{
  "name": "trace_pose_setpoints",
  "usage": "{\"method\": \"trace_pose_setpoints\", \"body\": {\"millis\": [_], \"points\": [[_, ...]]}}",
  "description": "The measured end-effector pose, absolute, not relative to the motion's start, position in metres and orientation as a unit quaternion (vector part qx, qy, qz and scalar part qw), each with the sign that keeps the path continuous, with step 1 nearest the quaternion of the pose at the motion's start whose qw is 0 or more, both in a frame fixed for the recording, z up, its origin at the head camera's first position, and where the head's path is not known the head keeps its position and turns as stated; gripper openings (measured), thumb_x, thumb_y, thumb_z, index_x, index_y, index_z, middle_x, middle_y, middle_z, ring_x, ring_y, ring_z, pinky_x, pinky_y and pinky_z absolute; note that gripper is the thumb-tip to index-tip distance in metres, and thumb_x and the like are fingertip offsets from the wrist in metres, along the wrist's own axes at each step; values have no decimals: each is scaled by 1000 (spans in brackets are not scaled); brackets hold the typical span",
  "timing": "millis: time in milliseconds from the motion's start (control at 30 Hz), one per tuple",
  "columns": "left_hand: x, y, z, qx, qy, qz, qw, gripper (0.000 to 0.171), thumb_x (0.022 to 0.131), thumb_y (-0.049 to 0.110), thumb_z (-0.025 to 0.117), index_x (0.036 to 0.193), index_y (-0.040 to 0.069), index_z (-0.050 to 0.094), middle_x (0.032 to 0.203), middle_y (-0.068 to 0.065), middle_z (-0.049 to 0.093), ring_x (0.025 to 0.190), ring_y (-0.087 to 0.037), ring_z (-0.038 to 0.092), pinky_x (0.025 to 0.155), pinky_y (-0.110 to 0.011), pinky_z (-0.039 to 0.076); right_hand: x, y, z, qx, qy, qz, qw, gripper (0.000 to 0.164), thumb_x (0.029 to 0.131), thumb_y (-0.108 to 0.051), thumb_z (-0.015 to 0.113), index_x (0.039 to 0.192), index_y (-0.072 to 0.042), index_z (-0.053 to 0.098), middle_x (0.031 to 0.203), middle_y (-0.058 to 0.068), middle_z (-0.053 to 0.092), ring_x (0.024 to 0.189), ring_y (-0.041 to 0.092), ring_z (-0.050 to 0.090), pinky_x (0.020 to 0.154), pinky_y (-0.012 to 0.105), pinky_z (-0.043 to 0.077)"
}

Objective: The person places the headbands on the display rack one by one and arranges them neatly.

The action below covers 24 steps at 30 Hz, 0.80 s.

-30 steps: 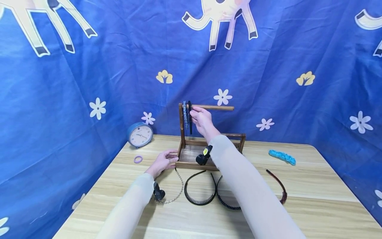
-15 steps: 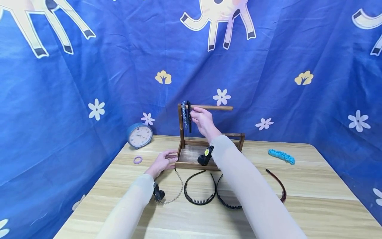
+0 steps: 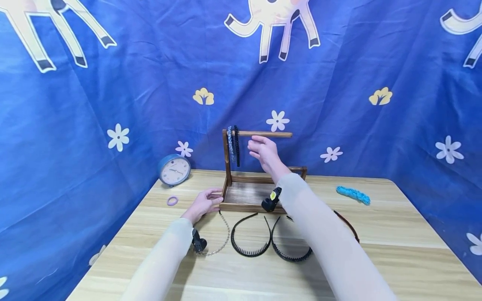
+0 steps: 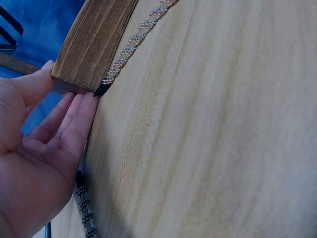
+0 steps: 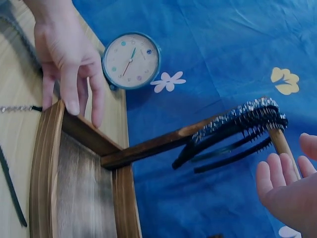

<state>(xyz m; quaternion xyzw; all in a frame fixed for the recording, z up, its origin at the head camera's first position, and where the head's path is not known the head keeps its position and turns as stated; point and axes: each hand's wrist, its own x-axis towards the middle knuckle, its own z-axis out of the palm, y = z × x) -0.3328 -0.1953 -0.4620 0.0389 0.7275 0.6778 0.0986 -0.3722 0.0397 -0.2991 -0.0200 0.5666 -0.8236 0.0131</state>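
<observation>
My left hand (image 3: pixel 203 205) holds the left front corner of a dark wooden stand (image 3: pixel 241 207), thumb on one side and fingers on the other in the left wrist view. From the stand's post a wooden rod (image 3: pixel 273 134) runs to the right. Near the post hang a glittery blue headband (image 3: pixel 231 146) and a black toothed headband (image 3: pixel 237 146). My right hand (image 3: pixel 268 155) is just right of them, below the rod, fingers loosely extended and holding nothing. A beaded headband (image 4: pixel 129 49) lies on the table by my left hand, one end close to the stand's corner.
Two black toothed headbands (image 3: pixel 248 253) lie in front of the stand. A brown headband (image 3: pixel 348 225), partly behind my right sleeve, and a blue fluffy band (image 3: pixel 353 195) are to the right. A blue clock (image 3: pixel 174 169) and purple ring (image 3: pixel 172 201) sit left. Patterned blue cloth (image 3: pixel 169 83) surrounds the table.
My right hand has drawn back to the right from the black headband, which stays hanging on the rod. My left hand still holds the stand's corner.
</observation>
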Motion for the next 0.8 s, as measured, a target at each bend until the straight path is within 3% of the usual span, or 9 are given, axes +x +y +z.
{"method": "trace_pose_setpoints", "body": {"millis": [300, 567, 800], "points": [[-336, -197, -464, 33, 733, 673, 95, 49, 90, 2, 59, 135, -1, 42, 126, -26, 46, 113, -37, 49, 86, -43, 53, -359, 63, -307, -50, 586, -809, 15, 36, 89, -1, 60, 124, -3, 54, 121, 19, 57, 91, 21, 63, 92, 39, 50], [-336, -198, -466, 37, 730, 676, 98, 48, 90, 2, 58, 136, 1, 42, 129, -27, 45, 114, -37, 49, 87, -42, 52, -341, 83, -314, -67, 585, -808, 22, 35, 90, -1, 59, 124, 0, 53, 100, 10, 64, 79, 16, 64, 91, 42, 50], [-338, -197, -467, 39, 731, 674, 100, 48, 90, 3, 59, 135, 1, 42, 129, -27, 45, 113, -35, 50, 87, -42, 52, -327, 103, -323, -90, 586, -805, 23, 34, 89, 1, 58, 123, 2, 52, 96, 12, 63, 80, 21, 64, 93, 46, 48]]}}
